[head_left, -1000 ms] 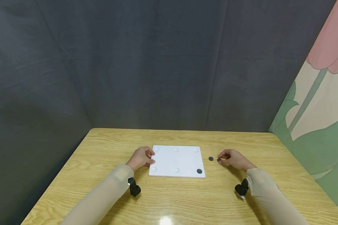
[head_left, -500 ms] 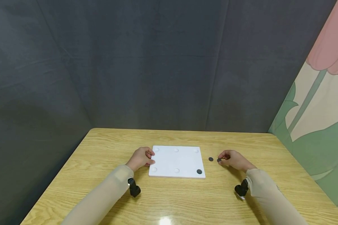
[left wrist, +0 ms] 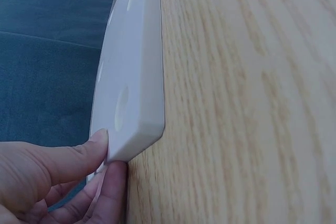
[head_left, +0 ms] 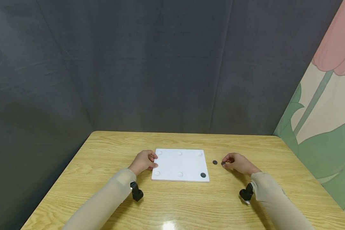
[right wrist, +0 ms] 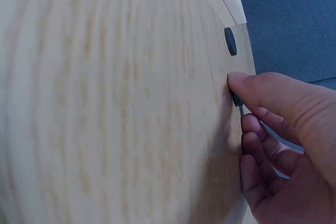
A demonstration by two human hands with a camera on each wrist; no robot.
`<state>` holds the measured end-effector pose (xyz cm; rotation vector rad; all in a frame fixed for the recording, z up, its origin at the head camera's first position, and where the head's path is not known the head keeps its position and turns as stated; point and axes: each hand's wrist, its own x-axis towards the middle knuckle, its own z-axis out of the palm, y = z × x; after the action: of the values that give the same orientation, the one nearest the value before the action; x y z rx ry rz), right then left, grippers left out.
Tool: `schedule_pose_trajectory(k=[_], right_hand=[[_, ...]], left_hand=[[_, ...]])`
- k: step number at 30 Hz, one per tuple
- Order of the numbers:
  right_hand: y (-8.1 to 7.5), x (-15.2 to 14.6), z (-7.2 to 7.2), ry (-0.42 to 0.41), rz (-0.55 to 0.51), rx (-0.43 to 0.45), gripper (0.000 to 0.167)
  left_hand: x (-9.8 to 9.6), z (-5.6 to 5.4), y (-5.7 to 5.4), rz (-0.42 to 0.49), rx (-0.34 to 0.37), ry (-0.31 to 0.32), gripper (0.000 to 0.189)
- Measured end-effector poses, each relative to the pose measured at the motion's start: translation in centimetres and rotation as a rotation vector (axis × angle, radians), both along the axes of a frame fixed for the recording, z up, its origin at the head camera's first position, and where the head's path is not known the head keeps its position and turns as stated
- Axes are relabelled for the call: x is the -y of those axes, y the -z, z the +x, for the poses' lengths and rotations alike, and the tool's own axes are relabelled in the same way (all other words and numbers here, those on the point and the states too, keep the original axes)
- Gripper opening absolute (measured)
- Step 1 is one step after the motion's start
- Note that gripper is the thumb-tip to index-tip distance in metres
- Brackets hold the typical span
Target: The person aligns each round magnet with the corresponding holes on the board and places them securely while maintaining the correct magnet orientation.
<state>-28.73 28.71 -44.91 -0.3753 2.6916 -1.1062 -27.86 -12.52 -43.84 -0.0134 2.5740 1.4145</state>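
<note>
My left hand grips the left edge of a white rectangular board lying on the table. In the left wrist view the thumb lies on the top face and the fingers sit against the edge beneath. Shallow round recesses run along the board's far and near sides. A black disc fills the near right one. Right of the board, my right hand pinches a second black disc at table level, partly hidden by the thumb. A third black disc lies flat between that hand and the board.
The wooden table carries all of this. Its far edge meets a dark curtain. A wall with a painted flower rises at the right. Black wrist cameras hang below both sleeves.
</note>
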Motion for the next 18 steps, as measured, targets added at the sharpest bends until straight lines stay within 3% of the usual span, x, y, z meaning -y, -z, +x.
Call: schedule_pose_trajectory(k=[18], right_hand=[[-0.55, 0.55, -0.24, 0.009, 0.024, -0.039, 0.016]], left_hand=[[0.07, -0.17, 0.33, 0.001, -0.012, 0.010, 0.025]])
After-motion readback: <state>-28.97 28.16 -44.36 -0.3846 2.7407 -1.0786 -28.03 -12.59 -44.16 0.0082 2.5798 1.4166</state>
